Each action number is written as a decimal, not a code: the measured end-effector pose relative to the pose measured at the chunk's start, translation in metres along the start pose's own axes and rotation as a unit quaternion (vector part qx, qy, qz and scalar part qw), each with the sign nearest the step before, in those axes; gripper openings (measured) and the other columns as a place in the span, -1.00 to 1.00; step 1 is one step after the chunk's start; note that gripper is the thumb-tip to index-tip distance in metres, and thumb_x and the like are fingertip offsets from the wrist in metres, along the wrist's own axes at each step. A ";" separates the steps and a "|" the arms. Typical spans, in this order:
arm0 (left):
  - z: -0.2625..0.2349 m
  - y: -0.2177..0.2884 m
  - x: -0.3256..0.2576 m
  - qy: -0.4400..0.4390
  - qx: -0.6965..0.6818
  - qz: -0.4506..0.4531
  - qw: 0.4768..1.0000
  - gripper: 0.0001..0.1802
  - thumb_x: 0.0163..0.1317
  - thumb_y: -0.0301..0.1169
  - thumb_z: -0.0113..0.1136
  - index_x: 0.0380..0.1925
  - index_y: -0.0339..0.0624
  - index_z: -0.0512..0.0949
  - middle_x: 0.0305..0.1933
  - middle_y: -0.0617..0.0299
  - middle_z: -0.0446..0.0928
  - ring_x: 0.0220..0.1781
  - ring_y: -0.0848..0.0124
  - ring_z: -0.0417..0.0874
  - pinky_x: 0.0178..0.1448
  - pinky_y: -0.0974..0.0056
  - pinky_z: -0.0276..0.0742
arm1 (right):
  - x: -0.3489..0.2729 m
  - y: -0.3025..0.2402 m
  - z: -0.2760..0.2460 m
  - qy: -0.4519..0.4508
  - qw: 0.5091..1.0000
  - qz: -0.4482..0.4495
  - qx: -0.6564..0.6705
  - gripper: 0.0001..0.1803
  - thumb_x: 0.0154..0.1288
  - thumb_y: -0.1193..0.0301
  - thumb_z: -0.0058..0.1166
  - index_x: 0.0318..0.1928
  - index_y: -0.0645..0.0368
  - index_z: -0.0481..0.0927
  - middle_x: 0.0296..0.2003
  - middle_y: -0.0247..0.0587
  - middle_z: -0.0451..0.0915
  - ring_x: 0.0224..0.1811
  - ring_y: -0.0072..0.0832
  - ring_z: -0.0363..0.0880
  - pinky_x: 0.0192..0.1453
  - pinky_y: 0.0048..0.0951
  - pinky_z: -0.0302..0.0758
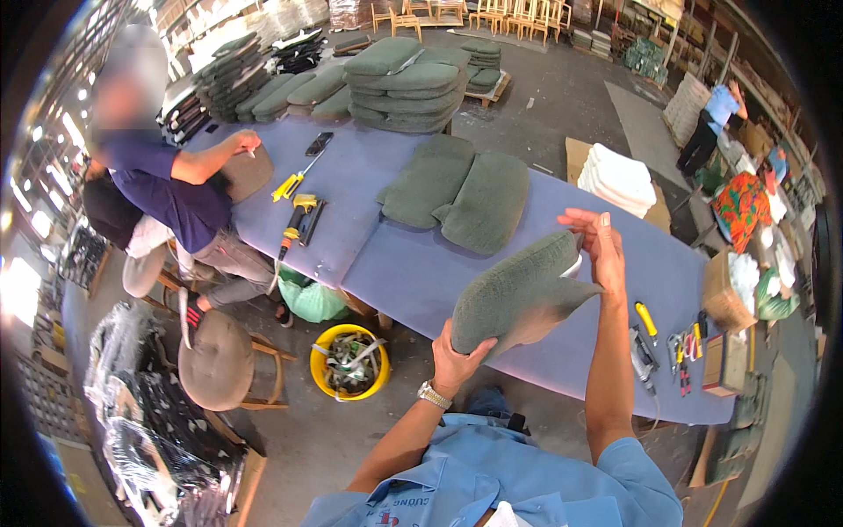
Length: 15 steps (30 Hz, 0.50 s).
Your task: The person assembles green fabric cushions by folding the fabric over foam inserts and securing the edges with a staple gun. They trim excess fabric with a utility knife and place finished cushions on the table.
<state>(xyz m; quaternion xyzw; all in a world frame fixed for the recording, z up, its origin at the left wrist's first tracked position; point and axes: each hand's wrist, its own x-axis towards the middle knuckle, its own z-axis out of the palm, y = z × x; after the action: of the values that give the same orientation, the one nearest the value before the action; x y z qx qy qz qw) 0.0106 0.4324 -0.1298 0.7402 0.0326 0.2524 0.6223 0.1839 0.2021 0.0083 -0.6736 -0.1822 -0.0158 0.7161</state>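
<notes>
A dark green fabric cushion (502,285) is held tilted above the table in front of me. My left hand (458,358) is closed round its near lower end, thumb on the side facing me. At the far right end, my right hand (601,255) is beside the cushion with fingers stretched out and apart. A loose flap of the cover (575,297) reaches to the right wrist, and a bit of white filling (571,266) shows by the opening. Two more green cushions (483,202) lie side by side on the blue-grey table (386,263) beyond.
Cushion stacks (404,88) stand at the table's far end. A co-worker (176,184) sits at the left with a brown piece. Staple guns (303,224), a yellow-handled knife (646,321) and pliers (680,351) lie on the table. A yellow bucket of scraps (351,393) stands on the floor.
</notes>
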 end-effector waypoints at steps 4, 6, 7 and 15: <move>0.004 -0.019 -0.015 -0.035 0.026 -0.016 0.999 -0.22 0.00 -0.14 0.69 0.13 -0.33 0.53 -0.04 -0.08 0.74 0.01 0.14 0.81 0.09 0.13 0.68 | 0.016 -0.029 0.023 -0.039 0.981 -0.041 -0.186 -0.23 0.65 -0.16 -0.26 -0.01 0.36 0.73 -0.13 -0.11 0.75 -0.07 -0.39 0.66 0.12 -0.34 0.54; 0.005 -0.026 -0.018 -0.049 0.032 -0.036 0.998 -0.16 -0.01 -0.15 0.70 0.19 -0.34 0.52 0.01 -0.08 0.74 0.06 0.14 0.80 0.15 0.13 0.68 | 0.011 -0.032 0.035 -0.062 0.967 0.004 -0.247 -0.20 0.64 -0.15 -0.27 -0.15 0.37 0.77 -0.24 -0.11 0.76 -0.14 -0.39 0.65 0.07 -0.37 0.53; 0.003 -0.031 -0.023 -0.053 0.034 -0.057 0.996 -0.17 -0.01 -0.14 0.70 0.19 -0.33 0.52 0.02 -0.08 0.74 0.07 0.12 0.80 0.15 0.12 0.68 | 0.009 -0.024 0.039 -0.029 0.968 0.015 -0.248 -0.20 0.64 -0.14 -0.26 -0.21 0.38 0.77 -0.29 -0.11 0.75 -0.17 -0.39 0.65 0.03 -0.37 0.52; 0.012 -0.114 -0.075 -0.060 0.038 -0.145 0.987 -0.34 0.03 -0.06 0.65 0.05 -0.12 0.59 -0.02 0.04 0.72 0.05 0.07 0.76 0.14 0.05 0.65 | 0.009 0.011 0.046 0.016 0.978 0.028 -0.204 -0.20 0.58 -0.21 -0.19 -0.35 0.34 0.70 -0.39 -0.11 0.70 -0.32 -0.36 0.63 -0.13 -0.33 0.56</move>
<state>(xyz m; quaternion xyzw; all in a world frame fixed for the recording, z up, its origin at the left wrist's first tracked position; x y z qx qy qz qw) -0.0194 0.4196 -0.2631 0.7643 0.1121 0.1131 0.6249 0.1844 0.2502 0.0018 -0.8103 -0.1448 -0.0429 0.5662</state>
